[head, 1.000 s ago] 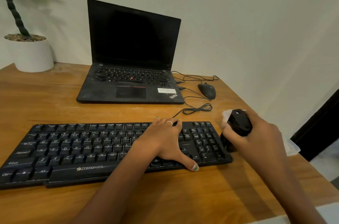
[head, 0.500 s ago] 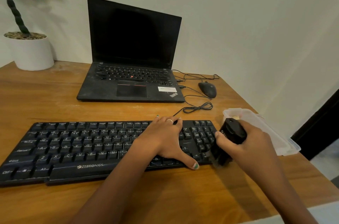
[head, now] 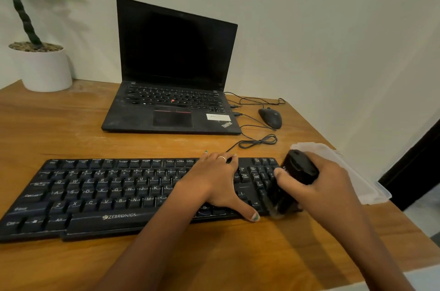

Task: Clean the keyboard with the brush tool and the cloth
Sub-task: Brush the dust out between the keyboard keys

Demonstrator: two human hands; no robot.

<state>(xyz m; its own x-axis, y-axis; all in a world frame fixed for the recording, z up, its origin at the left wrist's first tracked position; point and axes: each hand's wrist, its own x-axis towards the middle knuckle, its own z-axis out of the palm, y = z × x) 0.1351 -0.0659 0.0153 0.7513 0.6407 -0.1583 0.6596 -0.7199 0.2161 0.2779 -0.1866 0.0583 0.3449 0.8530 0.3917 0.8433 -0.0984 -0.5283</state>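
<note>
On the keyboard [head: 114, 193] the left hand [head: 214, 186] lies flat, fingers spread, while the right hand [head: 319, 186] – wrapped around the brush tool [head: 291, 181] – holds its bristles at the keyboard's right end.

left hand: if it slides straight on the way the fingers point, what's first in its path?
Likely the looped cable just past the keyboard back edge, where the left hand rests; the laptop lies further on. Depth unclear.
</note>
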